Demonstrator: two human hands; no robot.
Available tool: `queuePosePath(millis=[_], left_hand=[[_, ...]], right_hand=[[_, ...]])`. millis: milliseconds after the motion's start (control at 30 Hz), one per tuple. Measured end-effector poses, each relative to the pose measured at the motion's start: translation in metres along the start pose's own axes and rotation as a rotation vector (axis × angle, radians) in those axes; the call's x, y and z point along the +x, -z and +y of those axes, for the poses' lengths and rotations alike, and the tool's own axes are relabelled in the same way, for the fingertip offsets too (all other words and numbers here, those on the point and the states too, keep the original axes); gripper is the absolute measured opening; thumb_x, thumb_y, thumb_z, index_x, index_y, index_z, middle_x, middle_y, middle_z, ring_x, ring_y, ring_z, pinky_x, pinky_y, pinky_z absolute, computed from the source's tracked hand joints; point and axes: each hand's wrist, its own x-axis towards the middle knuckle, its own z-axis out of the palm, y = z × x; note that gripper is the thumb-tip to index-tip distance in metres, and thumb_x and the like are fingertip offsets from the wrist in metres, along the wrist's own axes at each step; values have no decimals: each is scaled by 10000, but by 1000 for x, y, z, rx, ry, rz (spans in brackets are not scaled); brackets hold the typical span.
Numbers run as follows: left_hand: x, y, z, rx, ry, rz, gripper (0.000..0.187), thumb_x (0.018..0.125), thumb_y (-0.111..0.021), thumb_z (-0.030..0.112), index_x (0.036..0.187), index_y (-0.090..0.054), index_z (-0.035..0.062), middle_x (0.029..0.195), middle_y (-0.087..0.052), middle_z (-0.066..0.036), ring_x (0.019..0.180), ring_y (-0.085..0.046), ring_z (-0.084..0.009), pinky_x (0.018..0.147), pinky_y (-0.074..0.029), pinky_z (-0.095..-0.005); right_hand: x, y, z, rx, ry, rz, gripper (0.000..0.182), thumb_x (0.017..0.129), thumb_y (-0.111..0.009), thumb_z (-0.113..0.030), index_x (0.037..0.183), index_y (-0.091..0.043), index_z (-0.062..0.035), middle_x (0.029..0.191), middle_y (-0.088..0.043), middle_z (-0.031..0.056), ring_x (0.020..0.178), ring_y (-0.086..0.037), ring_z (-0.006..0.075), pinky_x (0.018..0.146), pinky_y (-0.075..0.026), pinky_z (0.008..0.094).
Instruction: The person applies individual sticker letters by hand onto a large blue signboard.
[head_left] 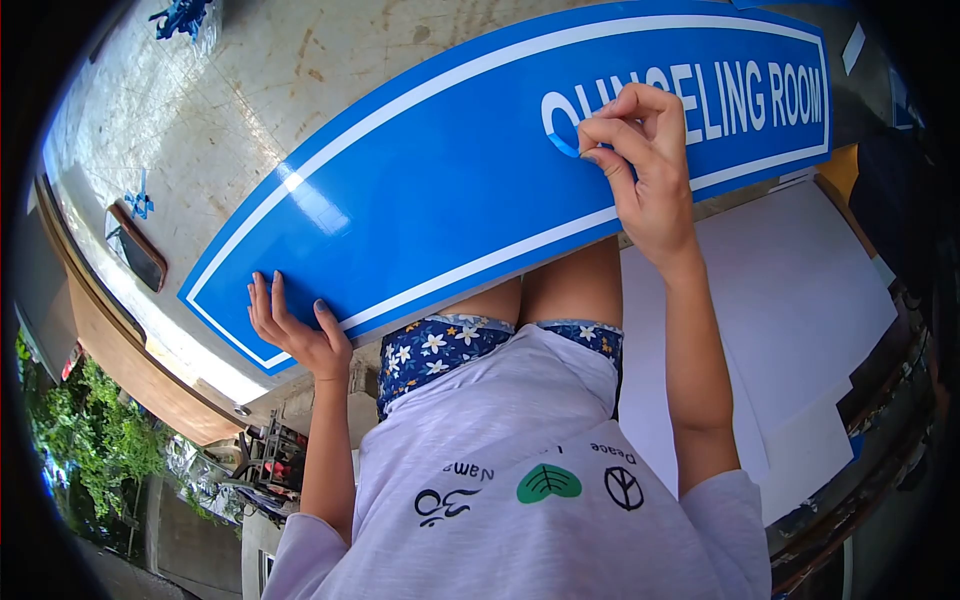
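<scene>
While one left hand (295,335) steadies one blue sign (440,190), one right hand (640,150) pinches vinyl.

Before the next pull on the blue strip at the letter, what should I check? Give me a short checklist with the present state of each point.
1. Right hand pinches the blue strip: ok.
2. Left hand lies flat on the sign near its end: ok.
3. Sign rests across the person's legs: ok.
4. White letters to the right of the hand lie intact: ok.
5. Letters under the right hand: cannot tell, hidden.
6. Strip free of tears: cannot tell.
</scene>
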Motion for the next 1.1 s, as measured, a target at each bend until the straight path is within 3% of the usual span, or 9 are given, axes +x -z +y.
queuePosePath(millis=[167,233,333,500,667,967,1100], left_hand=[[0,-1,0,-1,-2,13,495,891,-502,203,1347,-453,16,1451,-401,-170,1354,-320,-345,1110,-199,-463],[-2,-1,-3,8,10,-8,525,900,-503,279,1347,-444,10,1445,-391,-199,1358,-322,-365,1117,-177,-512],[-1,-2,-2,10,11,-4,525,898,-503,275,1346,-443,9,1446,-391,-198,1358,-323,-364,1118,-179,-510],[-1,-2,-2,10,7,3,524,893,-503,268,1345,-445,9,1444,-394,-197,1357,-325,-362,1119,-179,-508],[-1,-2,-2,13,6,11,526,890,-504,268,1344,-447,8,1440,-400,-197,1357,-327,-361,1118,-182,-509],[0,0,0,6,-9,28,529,878,-528,255,1339,-455,6,1431,-412,-194,1347,-340,-363,1113,-190,-510],[0,0,2,-4,-18,50,507,879,-524,211,1345,-458,22,1445,-410,-176,1351,-337,-349,1104,-202,-467]], right_hand=[[-21,-2,-12,14,-67,65,116,819,-651,38,883,-659,-59,1059,-423,87,925,-519,203,805,-507,302],[-30,-2,-17,-63,-122,81,98,820,-658,12,881,-660,-64,1081,-431,93,947,-487,213,811,-459,316],[-46,-4,-25,-102,-167,129,81,823,-661,-11,884,-660,-65,1104,-435,103,958,-463,222,810,-415,323],[-64,-14,-43,-140,-211,189,53,852,-626,-4,898,-643,-23,1125,-420,126,942,-469,211,797,-418,315],[-70,-24,-64,52,-423,303,54,888,-590,-9,930,-604,22,1148,-397,117,860,-491,167,756,-438,282],[-72,-28,-68,134,-377,400,58,899,-575,-7,952,-600,1,1123,-411,105,812,-493,146,749,-441,277],[-68,-23,-70,139,-358,413,63,922,-561,-22,966,-594,8,1127,-411,97,818,-493,123,741,-450,261]])
